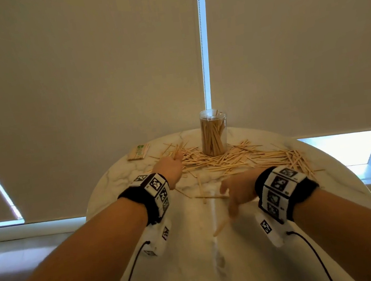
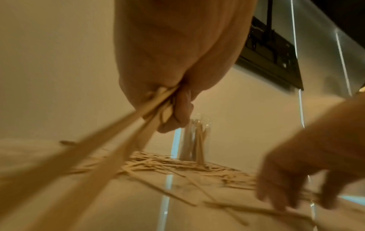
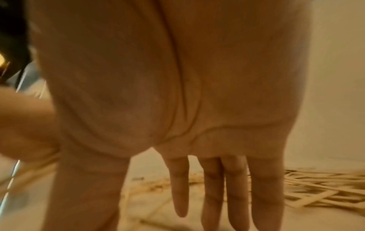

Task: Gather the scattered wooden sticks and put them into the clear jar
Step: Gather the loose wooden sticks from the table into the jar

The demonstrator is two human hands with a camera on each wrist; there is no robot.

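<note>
Few wooden sticks [image 2: 150, 107] clenched in our left hand [image 1: 168, 167]; right hand [image 1: 238, 192] released, fingers straight. Risk: loose bundle fans out, missing clear jar [image 1: 214, 133] ahead.

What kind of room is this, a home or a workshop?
Probably a home or office corner, though I can't be sure. A round marble-look table stands against a window with roller blinds pulled down, and a wood-look floor shows beside it. No workshop tools are visible.
</note>
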